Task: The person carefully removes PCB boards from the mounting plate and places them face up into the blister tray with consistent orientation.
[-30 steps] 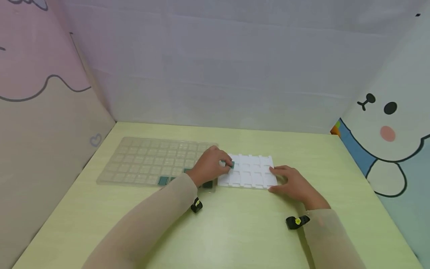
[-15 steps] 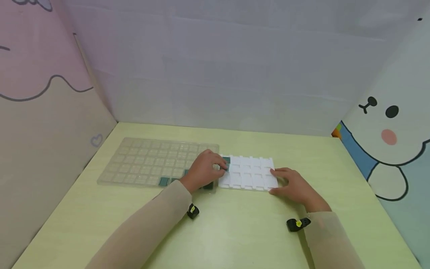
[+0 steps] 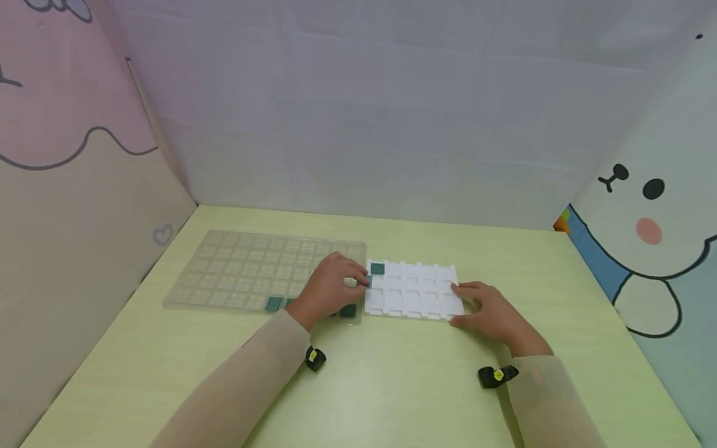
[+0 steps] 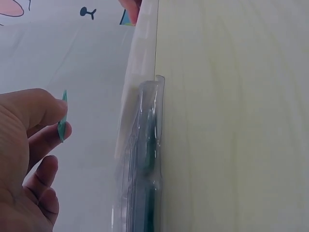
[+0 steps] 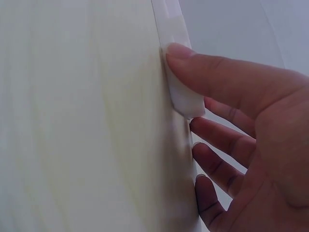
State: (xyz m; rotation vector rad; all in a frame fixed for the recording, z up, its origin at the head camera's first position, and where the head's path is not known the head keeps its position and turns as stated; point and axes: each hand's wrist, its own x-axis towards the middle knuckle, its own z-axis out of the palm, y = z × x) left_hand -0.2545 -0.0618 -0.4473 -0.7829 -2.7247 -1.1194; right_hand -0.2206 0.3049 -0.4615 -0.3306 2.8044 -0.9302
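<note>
My left hand pinches a thin green square piece between thumb and index finger, over the left edge of a white gridded tray. In the left wrist view that piece stands on edge, apart from the trays. Another green square lies in the white tray's far left cell. At the tray's right end, my right hand holds it, the thumb on the near corner and the fingers around the right side. Left of it lies a clear plastic tray, partly hidden by my left hand and forearm.
Several green squares sit in the clear tray's near row, such as a left one and a darker right one. Both trays lie side by side on a pale yellow table. A pale cloth wall rises behind.
My left hand has moved left from over the white tray with the green square pinched. The square in the far left cell has come into full view. The right hand keeps its hold.
</note>
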